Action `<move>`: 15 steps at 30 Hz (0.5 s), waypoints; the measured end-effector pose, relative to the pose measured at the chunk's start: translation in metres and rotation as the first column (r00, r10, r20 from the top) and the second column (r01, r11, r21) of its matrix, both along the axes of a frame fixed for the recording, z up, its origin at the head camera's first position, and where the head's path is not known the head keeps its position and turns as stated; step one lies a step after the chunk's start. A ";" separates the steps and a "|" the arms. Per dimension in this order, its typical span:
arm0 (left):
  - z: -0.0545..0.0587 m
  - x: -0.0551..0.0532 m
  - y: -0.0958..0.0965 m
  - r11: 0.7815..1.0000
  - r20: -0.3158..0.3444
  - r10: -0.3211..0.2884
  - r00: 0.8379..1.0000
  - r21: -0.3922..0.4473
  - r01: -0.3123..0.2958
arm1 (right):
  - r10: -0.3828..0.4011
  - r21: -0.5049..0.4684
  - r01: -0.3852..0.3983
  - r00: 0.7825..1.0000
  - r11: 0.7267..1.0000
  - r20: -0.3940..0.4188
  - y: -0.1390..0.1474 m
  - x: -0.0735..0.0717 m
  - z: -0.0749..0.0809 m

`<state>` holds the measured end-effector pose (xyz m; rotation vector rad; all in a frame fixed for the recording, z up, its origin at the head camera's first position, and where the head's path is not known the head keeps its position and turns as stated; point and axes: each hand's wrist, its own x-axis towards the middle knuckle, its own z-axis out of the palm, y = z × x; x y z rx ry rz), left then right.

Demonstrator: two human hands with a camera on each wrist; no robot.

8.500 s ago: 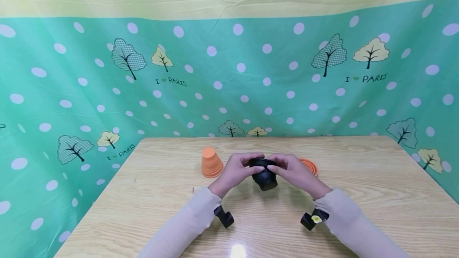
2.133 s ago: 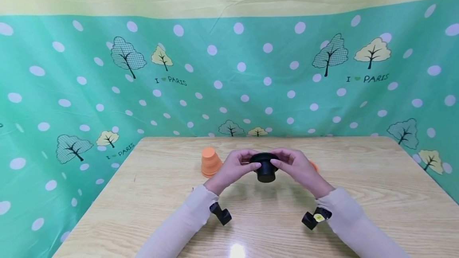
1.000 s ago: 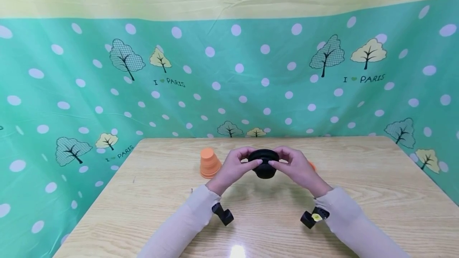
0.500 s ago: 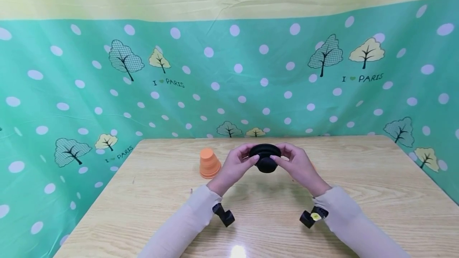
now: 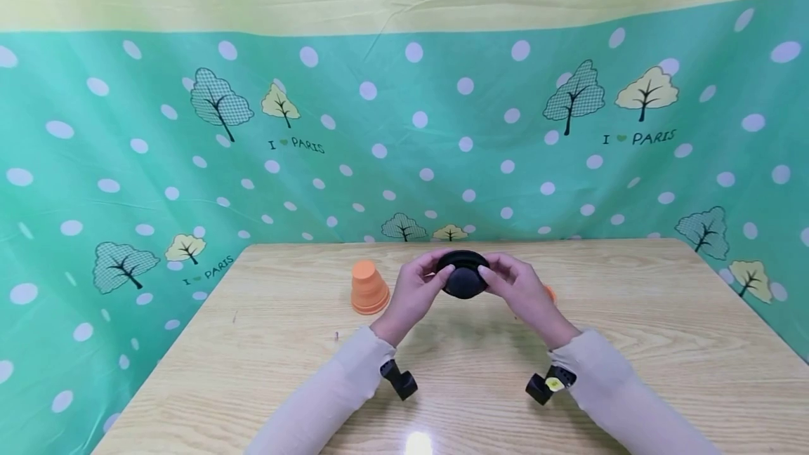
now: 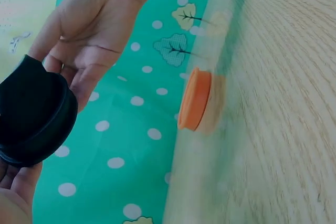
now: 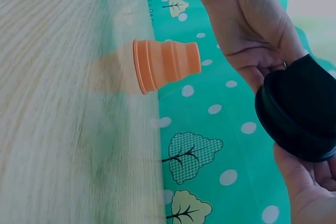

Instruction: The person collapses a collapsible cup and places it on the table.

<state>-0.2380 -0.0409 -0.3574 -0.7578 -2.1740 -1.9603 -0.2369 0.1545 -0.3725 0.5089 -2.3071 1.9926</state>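
A black collapsible cup (image 5: 464, 282) is held up above the table between both hands, partly folded down, its round base tilted toward me. My left hand (image 5: 412, 295) grips its left side, thumb on the base and fingers behind the wide rim. On the other side my right hand (image 5: 520, 293) grips it the same way. From the side, the left wrist view shows the cup (image 6: 39, 116) squat, with a thick rim ring; in the right wrist view the cup (image 7: 299, 108) looks much the same.
An orange collapsible cup (image 5: 369, 289) stands extended upside down on the wooden table (image 5: 278, 357), left of my hands. A flattened orange cup (image 6: 196, 100) lies to the right, mostly hidden behind my right hand in the head view. A patterned cloth (image 5: 341, 132) hangs behind the table.
The black cup was extended and deep 8.5 seconds ago; now it is much shallower. Both hands have raised it a little and tipped its base toward me. The orange cups have not moved.
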 end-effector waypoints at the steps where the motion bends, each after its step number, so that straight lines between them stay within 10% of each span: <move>1: 0.003 0.002 0.000 1.000 0.001 0.000 1.000 -0.013 0.000 | 0.009 0.005 -0.009 1.000 1.000 0.006 0.001 0.000 0.000; 15: -0.005 -0.002 -0.002 0.972 0.003 -0.059 0.998 -0.227 0.058 | 0.169 0.200 -0.172 0.985 0.965 0.030 0.002 -0.001 -0.003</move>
